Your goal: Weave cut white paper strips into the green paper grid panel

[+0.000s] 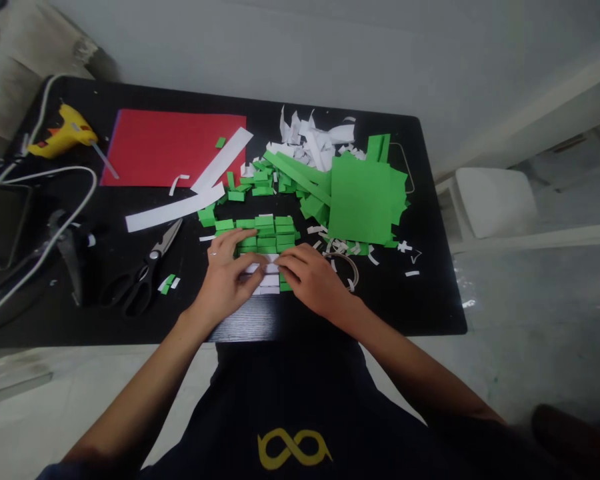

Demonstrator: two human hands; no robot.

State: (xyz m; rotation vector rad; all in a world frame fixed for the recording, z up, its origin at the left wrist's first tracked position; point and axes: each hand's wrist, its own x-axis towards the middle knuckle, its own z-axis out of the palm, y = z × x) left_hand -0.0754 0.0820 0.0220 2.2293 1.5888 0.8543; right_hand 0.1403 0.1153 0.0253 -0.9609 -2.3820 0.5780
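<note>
Both hands work close together over a block of folded green paper pieces (266, 228) set in rows, with white paper pieces (267, 288) in its near rows. My left hand (225, 277) lies on the block's left side, thumb and index finger closed at a small white paper piece (271, 258) and the other fingers stretched over the green rows. My right hand (315, 277) pinches at the right end of that same white piece, its fingers curled together. The fingertips partly hide the piece.
Left of the hands lie black-handled scissors (153, 260), white paper strips (180, 208), a red sheet (170, 147) and a yellow glue gun (67, 133). Green sheets (360, 200), crumpled white paper (320, 143) and a tape roll (353, 267) are at the right. A white cable (93, 177) crosses the left side.
</note>
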